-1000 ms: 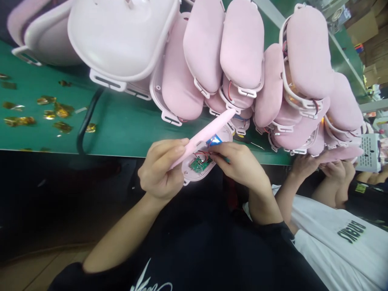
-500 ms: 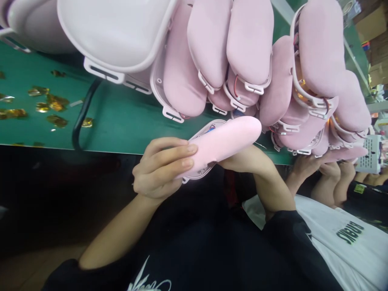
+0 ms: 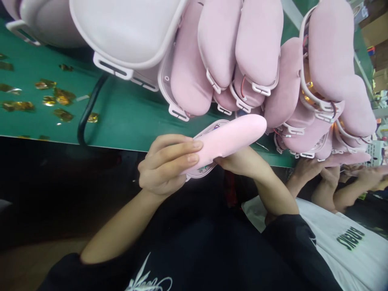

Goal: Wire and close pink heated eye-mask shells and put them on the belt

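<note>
Head view: left hand [image 3: 165, 165] fingers curl closed around the pink padded cover [image 3: 227, 137], seating it on the white shell [image 3: 202, 171]. Right hand [image 3: 239, 161], beneath, grip not visible. Closing step, by appearance; next calls for even edge pressure.

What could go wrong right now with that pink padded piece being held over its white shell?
Wires could get pinched: the pink pad sits nearly flat on the white shell, and a bit of wire shows at the seam. The piece is held off the green table edge by the left hand and right hand, so a slip would likely drop it. The leaning stack of pink units just above could be knocked.
</note>
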`<state>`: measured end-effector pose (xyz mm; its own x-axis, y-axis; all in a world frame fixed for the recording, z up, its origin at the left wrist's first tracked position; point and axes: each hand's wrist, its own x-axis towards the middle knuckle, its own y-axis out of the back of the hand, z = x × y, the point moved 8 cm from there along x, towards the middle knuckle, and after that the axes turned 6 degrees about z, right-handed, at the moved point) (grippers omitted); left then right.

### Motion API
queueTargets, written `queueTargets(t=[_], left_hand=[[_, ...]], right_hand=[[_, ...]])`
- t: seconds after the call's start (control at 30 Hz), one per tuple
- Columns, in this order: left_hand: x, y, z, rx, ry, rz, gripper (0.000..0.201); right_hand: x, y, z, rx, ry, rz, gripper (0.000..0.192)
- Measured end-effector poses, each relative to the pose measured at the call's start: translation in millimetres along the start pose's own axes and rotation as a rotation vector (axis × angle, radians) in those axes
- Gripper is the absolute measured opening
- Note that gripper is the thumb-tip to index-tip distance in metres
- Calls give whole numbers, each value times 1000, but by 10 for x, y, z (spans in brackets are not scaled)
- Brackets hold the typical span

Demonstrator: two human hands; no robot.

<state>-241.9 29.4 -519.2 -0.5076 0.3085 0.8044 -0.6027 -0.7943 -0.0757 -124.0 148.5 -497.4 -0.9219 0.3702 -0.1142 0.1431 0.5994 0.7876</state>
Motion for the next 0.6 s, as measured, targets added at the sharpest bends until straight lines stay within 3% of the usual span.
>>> queueTargets(t=[0.37,0.6], left_hand=[[39,-34,38,36,10,-34,11],[53,-42,29,28,12,-65,10]], right_hand=[[-156,-67,-26,-240,233,27,21],[-186,-61,-38,-328,274,17,21]])
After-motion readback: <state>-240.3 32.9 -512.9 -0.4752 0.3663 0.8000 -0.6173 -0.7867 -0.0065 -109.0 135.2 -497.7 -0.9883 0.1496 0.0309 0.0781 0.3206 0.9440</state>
